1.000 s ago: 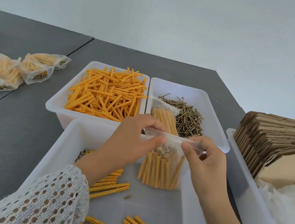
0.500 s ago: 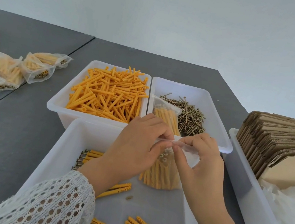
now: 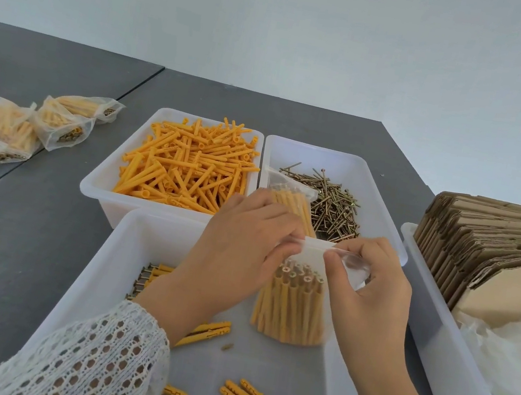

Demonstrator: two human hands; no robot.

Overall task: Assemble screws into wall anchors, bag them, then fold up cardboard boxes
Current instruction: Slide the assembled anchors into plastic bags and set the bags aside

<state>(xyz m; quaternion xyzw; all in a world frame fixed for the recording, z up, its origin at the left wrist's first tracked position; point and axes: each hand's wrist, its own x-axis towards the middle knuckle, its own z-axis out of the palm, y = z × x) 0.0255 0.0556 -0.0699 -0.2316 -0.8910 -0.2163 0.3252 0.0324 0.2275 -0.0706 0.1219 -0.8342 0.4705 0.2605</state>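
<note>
From the head view, the left hand and right hand both pinch the top edge of a clear bag of assembled anchors. The bag stands upright in the near white tray on the grey surface.

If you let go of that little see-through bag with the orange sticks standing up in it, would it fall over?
Probably yes. The clear bag is thin film, likely floppy, so it gives little support once the left hand and right hand stop pinching its top. The bundle of anchors stands upright on a narrow base, so it may tip. Round anchors might then roll inside.
</note>
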